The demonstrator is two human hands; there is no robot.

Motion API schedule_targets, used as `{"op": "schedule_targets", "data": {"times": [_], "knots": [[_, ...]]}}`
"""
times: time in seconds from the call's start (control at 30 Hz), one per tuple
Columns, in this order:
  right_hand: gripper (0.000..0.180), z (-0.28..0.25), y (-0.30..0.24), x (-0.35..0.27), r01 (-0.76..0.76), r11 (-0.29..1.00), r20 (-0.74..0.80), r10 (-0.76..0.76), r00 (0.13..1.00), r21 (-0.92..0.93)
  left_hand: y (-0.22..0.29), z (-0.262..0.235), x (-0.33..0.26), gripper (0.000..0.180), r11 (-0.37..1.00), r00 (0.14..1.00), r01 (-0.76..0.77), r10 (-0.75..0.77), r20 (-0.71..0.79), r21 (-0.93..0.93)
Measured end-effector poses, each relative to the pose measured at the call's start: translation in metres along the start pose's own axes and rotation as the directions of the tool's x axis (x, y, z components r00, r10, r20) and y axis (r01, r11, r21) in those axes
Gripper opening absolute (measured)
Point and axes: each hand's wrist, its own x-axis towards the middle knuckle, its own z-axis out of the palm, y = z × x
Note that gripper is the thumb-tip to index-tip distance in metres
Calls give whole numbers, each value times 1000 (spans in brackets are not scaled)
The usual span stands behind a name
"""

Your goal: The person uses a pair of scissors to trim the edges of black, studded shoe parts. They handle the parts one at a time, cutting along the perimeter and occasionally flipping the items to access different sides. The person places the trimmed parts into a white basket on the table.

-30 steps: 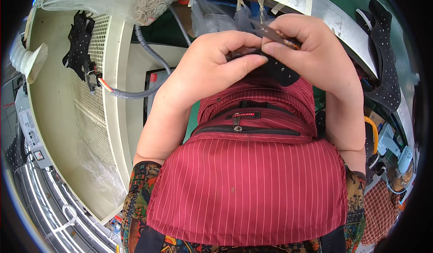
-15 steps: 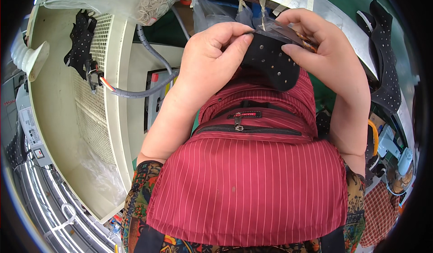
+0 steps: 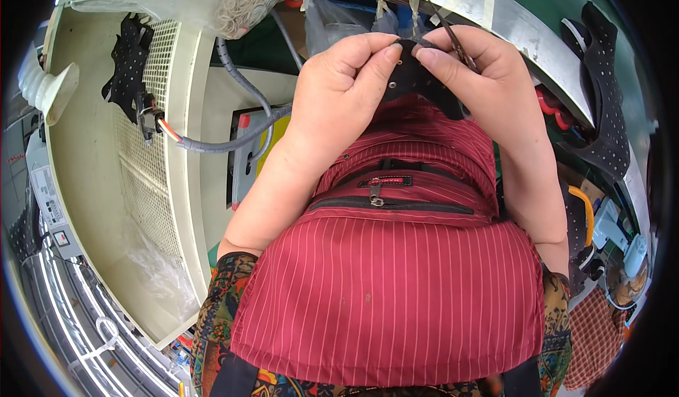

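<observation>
A black piece of material (image 3: 419, 82) dotted with small metal-looking studs or holes is held up in front of me, above the red striped apron. My left hand (image 3: 343, 89) is closed, its thumb and forefinger pinching the upper edge. Close beside it, my right hand (image 3: 484, 75) pinches the same edge between thumb and forefinger. A dark, slim, pointed metal tool (image 3: 453, 35) is also tucked in the right hand, its tip sticking up past the fingers; whether it is scissors or tweezers I cannot tell. The lower part of the piece hangs between my hands.
A cream tray (image 3: 85, 185) with a mesh panel stands at left, holding another dotted black piece (image 3: 130, 61). A grey wrapped cable (image 3: 233, 79) runs beside it. Clear bags (image 3: 329, 26) hang from the metal table edge (image 3: 537, 33). More dotted black material (image 3: 605, 107) lies at right.
My right hand has turned and come closer to the left, now pinching the piece's edge. The pointed tool has swung upright. The piece has turned and shows less of its face.
</observation>
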Motion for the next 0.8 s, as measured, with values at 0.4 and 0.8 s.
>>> {"op": "schedule_targets", "data": {"times": [0.4, 0.8], "knots": [[35, 11, 7, -1, 470, 498, 67, -631, 773, -729, 0, 1, -1, 15, 984, 988, 130, -139, -68, -121], [18, 4, 1, 5, -153, 842, 148, 89, 985, 517, 6, -3, -2, 12, 992, 986, -35, 14, -167, -124]]}}
